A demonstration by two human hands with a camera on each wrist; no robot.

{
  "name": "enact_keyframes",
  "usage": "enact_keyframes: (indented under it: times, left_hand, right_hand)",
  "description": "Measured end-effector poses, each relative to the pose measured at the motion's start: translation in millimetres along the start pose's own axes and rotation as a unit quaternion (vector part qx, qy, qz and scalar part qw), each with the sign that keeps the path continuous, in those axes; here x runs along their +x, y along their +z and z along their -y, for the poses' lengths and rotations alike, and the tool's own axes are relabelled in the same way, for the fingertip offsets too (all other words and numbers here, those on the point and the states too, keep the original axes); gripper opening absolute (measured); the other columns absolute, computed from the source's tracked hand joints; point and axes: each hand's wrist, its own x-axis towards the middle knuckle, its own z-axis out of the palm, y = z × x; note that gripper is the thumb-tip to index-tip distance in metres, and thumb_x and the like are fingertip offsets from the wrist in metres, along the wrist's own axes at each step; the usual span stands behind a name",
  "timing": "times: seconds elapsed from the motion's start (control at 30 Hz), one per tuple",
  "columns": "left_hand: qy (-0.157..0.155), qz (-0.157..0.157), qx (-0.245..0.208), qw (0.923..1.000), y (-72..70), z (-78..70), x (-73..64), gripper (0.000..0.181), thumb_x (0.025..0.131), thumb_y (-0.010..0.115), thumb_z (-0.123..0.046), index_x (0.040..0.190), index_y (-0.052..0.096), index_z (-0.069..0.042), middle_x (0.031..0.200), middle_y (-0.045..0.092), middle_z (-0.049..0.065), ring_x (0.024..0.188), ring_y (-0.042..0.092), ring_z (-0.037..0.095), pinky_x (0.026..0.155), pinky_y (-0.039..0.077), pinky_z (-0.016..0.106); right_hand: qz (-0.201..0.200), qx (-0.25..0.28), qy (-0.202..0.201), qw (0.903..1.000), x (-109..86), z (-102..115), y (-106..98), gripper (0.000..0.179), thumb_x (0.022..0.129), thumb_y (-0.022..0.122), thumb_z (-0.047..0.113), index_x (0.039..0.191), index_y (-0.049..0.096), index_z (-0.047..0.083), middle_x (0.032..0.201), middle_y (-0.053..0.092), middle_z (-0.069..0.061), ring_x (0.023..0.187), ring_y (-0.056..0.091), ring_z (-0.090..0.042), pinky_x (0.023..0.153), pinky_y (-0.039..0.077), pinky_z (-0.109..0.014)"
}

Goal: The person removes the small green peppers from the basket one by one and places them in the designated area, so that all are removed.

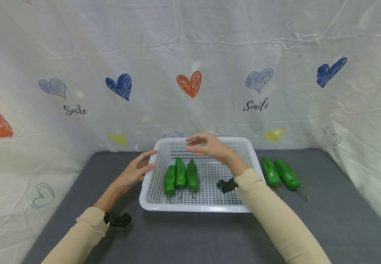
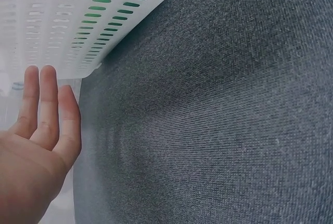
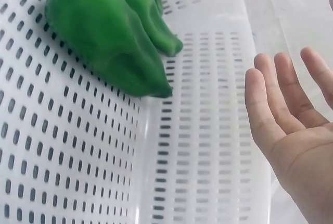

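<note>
A white perforated plastic basket [image 1: 195, 208] stands on the grey table with three green peppers lying side by side in its left half, the middle pepper [image 1: 180, 173] among them. My left hand [image 1: 134, 173] rests its fingertips at the basket's left rim; in the left wrist view its fingers [image 2: 49, 104] are nearly straight beside the slotted wall. Over the back part of the basket hovers my right hand [image 1: 208, 146], fingers loosely bent and holding nothing. The right wrist view shows that hand's relaxed fingers [image 3: 283, 94] apart from the nearest pepper [image 3: 106, 36].
Two more green peppers, one of them the outer pepper [image 1: 287, 174], lie on the grey tablecloth [image 1: 329, 220] right of the basket. Behind the table hangs a white curtain [image 1: 223, 47] printed with hearts. A black camera [image 1: 227, 185] is strapped to each wrist.
</note>
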Motion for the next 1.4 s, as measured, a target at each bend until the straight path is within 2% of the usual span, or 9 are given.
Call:
enact_keyframes:
  times: [0.07,0.2,0.3,0.47,0.6,0.77,1.23,1.4]
  left_hand:
    - [0.001,0.001,0.000,1.0000,0.0,-0.3,-0.2,0.060,0.096,0.056,-0.015,0.148,0.026,-0.017,0.136,0.038,0.025,0.111,0.051,0.038,0.078,0.048,0.053]
    - [0.005,-0.002,0.003,1.0000,-5.0,13.1,6.3,0.058,0.095,0.057,-0.019,0.146,0.030,-0.023,0.135,0.040,0.022,0.111,0.052,0.037,0.077,0.048,0.053]
    - [0.005,-0.006,0.007,0.9999,-6.6,17.5,8.8,0.057,0.095,0.058,-0.019,0.145,0.032,-0.026,0.135,0.041,0.020,0.112,0.051,0.037,0.078,0.048,0.053]
    - [0.000,0.000,0.011,0.9999,-0.1,2.1,2.9,0.060,0.096,0.056,-0.015,0.147,0.028,-0.020,0.136,0.038,0.023,0.113,0.050,0.038,0.079,0.047,0.054]
    - [0.001,0.001,0.015,0.9999,1.9,-2.4,0.7,0.060,0.096,0.056,-0.016,0.148,0.026,-0.018,0.136,0.038,0.023,0.113,0.050,0.037,0.079,0.047,0.053]
    - [0.002,0.002,0.014,0.9999,1.0,-1.5,0.6,0.060,0.095,0.057,-0.017,0.148,0.027,-0.019,0.136,0.039,0.023,0.113,0.050,0.037,0.079,0.048,0.053]
    - [-0.001,0.002,0.006,1.0000,-0.6,-1.3,-1.0,0.060,0.096,0.056,-0.016,0.148,0.026,-0.018,0.137,0.037,0.023,0.112,0.050,0.038,0.077,0.049,0.052]
    - [0.001,0.003,-0.002,1.0000,-5.5,10.5,4.4,0.060,0.096,0.056,-0.015,0.148,0.026,-0.019,0.136,0.038,0.024,0.112,0.050,0.039,0.076,0.049,0.052]
  right_hand:
    - [0.003,0.000,0.001,1.0000,0.9,-0.5,2.6,0.048,0.083,0.073,0.027,0.124,0.057,0.008,0.128,0.049,-0.018,0.109,0.053,-0.024,0.090,0.042,-0.050]
    - [0.002,-0.013,0.008,0.9999,0.9,-2.9,6.1,0.048,0.084,0.073,0.027,0.124,0.057,0.009,0.126,0.051,-0.017,0.109,0.053,-0.024,0.089,0.044,-0.045]
    - [0.002,-0.032,0.014,0.9994,1.0,-6.8,7.5,0.048,0.084,0.072,0.027,0.125,0.056,0.008,0.127,0.051,-0.016,0.111,0.051,-0.024,0.086,0.046,-0.042]
    - [0.007,-0.050,0.038,0.9980,1.1,-17.4,6.6,0.055,0.082,0.074,0.028,0.128,0.055,0.005,0.129,0.050,-0.016,0.111,0.052,-0.023,0.087,0.045,-0.047]
    - [0.015,-0.065,0.057,0.9961,-0.1,-25.8,4.3,0.059,0.081,0.076,0.029,0.130,0.053,0.005,0.129,0.050,-0.018,0.110,0.053,-0.023,0.087,0.045,-0.047]
    - [0.019,-0.086,0.076,0.9932,-0.5,-35.5,0.9,0.062,0.079,0.077,0.031,0.130,0.053,0.006,0.128,0.052,-0.018,0.108,0.054,-0.022,0.086,0.046,-0.046]
    - [0.048,-0.068,0.135,0.9874,-2.0,-56.8,-3.0,0.069,0.076,0.080,0.025,0.136,0.049,0.011,0.127,0.051,-0.017,0.111,0.053,-0.022,0.086,0.047,-0.042]
    - [0.051,-0.066,0.135,0.9874,-0.7,-61.0,-2.1,0.070,0.075,0.081,0.026,0.136,0.049,0.014,0.126,0.053,-0.015,0.110,0.054,-0.021,0.085,0.047,-0.042]
